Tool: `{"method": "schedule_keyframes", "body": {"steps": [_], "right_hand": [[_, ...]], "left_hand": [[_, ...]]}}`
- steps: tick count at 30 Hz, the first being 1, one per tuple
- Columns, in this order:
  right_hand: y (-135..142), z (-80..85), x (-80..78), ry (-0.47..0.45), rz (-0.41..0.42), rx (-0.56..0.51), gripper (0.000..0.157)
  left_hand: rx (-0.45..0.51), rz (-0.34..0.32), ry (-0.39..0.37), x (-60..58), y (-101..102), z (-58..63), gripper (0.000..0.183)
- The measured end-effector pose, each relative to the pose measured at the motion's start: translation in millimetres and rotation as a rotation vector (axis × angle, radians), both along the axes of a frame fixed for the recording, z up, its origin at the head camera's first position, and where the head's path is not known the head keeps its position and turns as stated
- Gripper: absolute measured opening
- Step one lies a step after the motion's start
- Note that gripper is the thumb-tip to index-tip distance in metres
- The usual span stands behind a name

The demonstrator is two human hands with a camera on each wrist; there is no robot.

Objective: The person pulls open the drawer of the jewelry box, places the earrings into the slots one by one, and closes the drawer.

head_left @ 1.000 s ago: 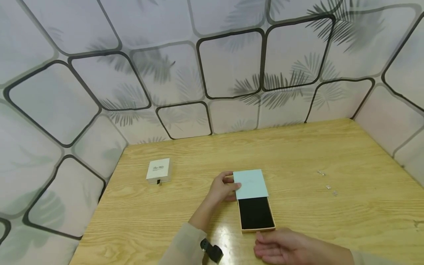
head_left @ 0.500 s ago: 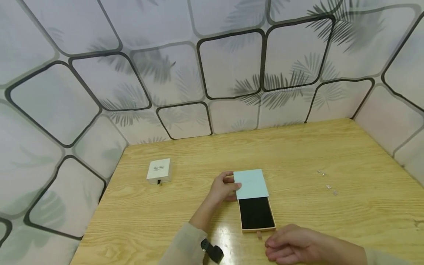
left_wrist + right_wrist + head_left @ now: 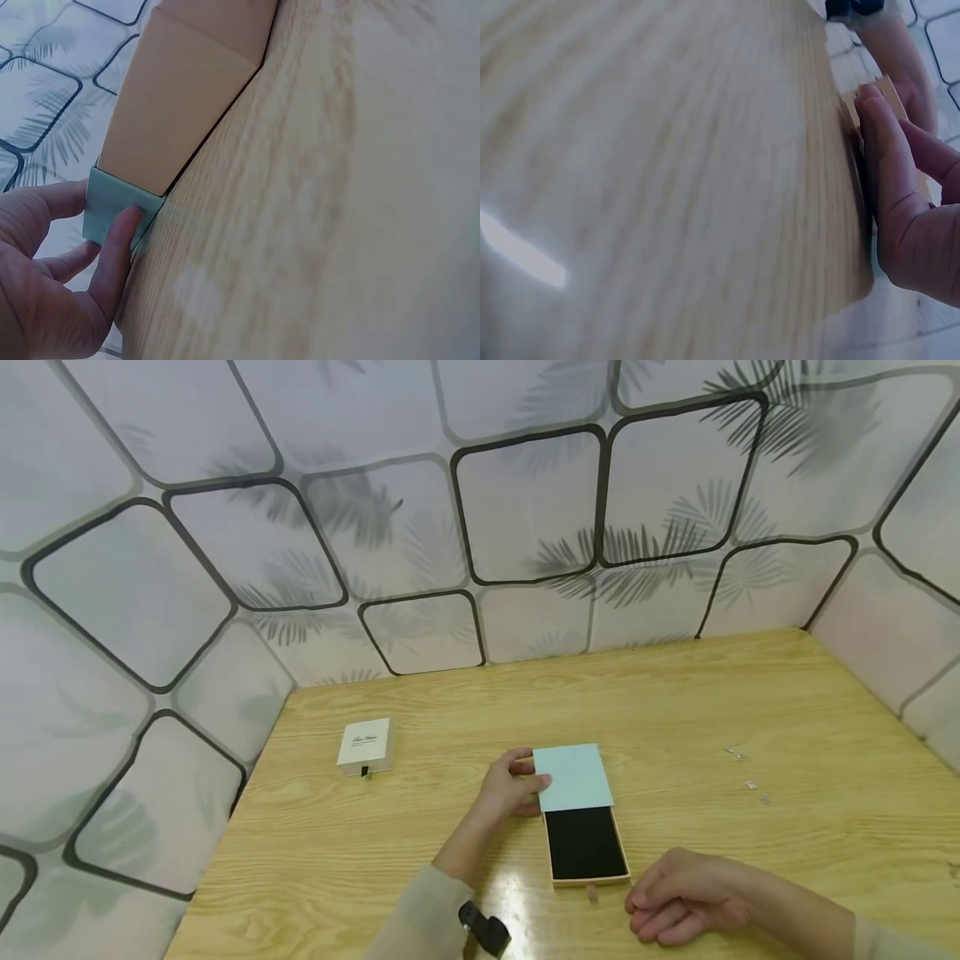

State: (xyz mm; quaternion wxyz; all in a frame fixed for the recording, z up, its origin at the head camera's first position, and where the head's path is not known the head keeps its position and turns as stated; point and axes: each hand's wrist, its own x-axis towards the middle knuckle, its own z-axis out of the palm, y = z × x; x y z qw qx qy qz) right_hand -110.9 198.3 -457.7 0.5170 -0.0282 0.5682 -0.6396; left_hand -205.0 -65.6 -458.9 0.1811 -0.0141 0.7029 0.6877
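A drawer-style gift box lies on the table, its light blue sleeve (image 3: 577, 777) covering the far half. The drawer (image 3: 587, 845), lined in black with an orange-tan rim, is pulled out toward me, and a short ribbon tab (image 3: 592, 894) hangs from its front. My left hand (image 3: 510, 789) grips the sleeve from the left side; in the left wrist view, fingers and thumb hold the sleeve (image 3: 112, 206) beside the drawer's tan outer wall (image 3: 180, 97). Just right of the drawer's front corner, my right hand (image 3: 686, 897) rests with fingers loosely curled, holding nothing visible.
A small white box (image 3: 365, 746) with dark lettering and a black tab stands to the left. Several tiny shiny pieces (image 3: 751, 785) lie on the right of the wooden table (image 3: 420, 718). Patterned fabric (image 3: 525, 510) rises behind the table.
My right hand has let go of the drawer's ribbon tab and moved right, uncovering the tab. My left hand stays on the sleeve; the drawer sits as far out as before.
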Motion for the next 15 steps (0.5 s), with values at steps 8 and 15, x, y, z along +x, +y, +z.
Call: {"method": "schedule_keyframes", "body": {"steps": [8,15], "right_hand": [[16,6.9,-13.6,0.091,-0.025,0.023,0.021],[20,8.8,-22.7,0.180,-0.078,0.071,0.021]], "left_hand": [[-0.019,-0.016,-0.012,5.7,-1,17.8,0.056],[-0.022,-0.005,-0.015,1.6,-1,4.8,0.058]]}}
